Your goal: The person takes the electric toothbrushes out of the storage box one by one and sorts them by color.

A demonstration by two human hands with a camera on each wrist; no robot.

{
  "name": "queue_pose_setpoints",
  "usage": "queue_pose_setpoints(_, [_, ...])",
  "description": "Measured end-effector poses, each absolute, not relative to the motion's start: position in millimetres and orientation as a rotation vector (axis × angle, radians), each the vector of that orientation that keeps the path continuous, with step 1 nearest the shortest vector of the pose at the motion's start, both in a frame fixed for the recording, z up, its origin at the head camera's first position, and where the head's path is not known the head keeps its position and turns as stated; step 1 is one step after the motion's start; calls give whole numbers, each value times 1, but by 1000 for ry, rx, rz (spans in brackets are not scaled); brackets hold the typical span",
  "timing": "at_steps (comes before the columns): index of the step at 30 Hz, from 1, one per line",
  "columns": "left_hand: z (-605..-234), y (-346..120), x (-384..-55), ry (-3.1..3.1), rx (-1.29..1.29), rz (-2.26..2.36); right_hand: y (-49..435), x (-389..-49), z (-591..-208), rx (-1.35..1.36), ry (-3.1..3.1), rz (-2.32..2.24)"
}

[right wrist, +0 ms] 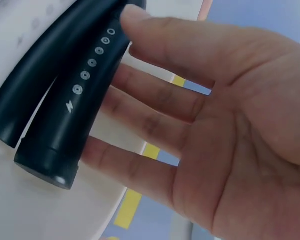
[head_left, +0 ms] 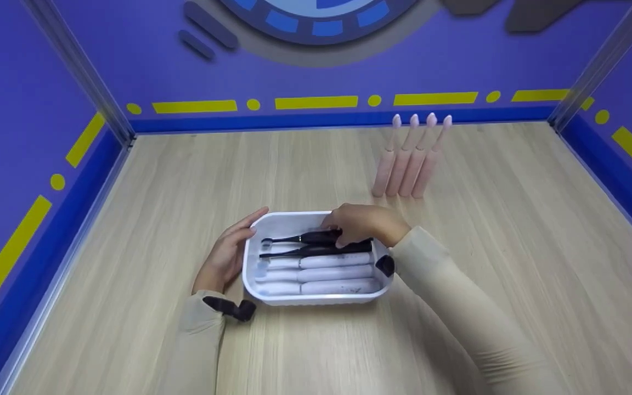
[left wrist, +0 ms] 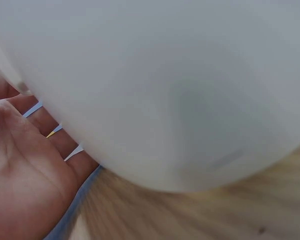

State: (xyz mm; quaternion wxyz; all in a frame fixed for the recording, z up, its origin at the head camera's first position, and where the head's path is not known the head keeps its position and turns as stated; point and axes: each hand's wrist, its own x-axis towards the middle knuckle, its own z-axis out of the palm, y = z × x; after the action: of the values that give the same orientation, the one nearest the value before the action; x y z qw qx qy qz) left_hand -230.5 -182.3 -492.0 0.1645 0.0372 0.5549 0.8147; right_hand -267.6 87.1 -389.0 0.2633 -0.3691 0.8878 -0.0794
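Note:
A white plastic tray (head_left: pixel 316 299) is in front of me in the head view. My left hand (head_left: pixel 223 260) grips its left end, thumb at the rim and fingers along the outside; in the left wrist view the tray's wall (left wrist: pixel 155 100) fills most of the picture. My right hand (head_left: pixel 368 222) reaches over the far right rim and holds a black electric toothbrush (head_left: pixel 316 237), thumb on its button side, fingers behind the handle (right wrist: pixel 85 75). Beside it lies a second black toothbrush (head_left: pixel 321 250). Three white electric toothbrushes (head_left: pixel 338 274) lie nearer me, heads to the left.
Several pink electric toothbrushes (head_left: pixel 406 170) stand upright in a row behind the tray, to the right. The wooden table (head_left: pixel 195 175) is bounded by blue panels (head_left: pixel 316 82) with yellow dashes at the back and sides.

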Motion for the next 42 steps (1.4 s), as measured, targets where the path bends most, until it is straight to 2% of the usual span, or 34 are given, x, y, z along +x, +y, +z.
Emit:
queue_pose_setpoints(19, [-493, -182, -230, 1565, 110, 2334, 82, -266, -394, -1074, 2488, -104])
queue_pose_setpoints(42, [-493, -182, -231, 1550, 105, 2348, 79, -266, -399, -941, 2542, -66])
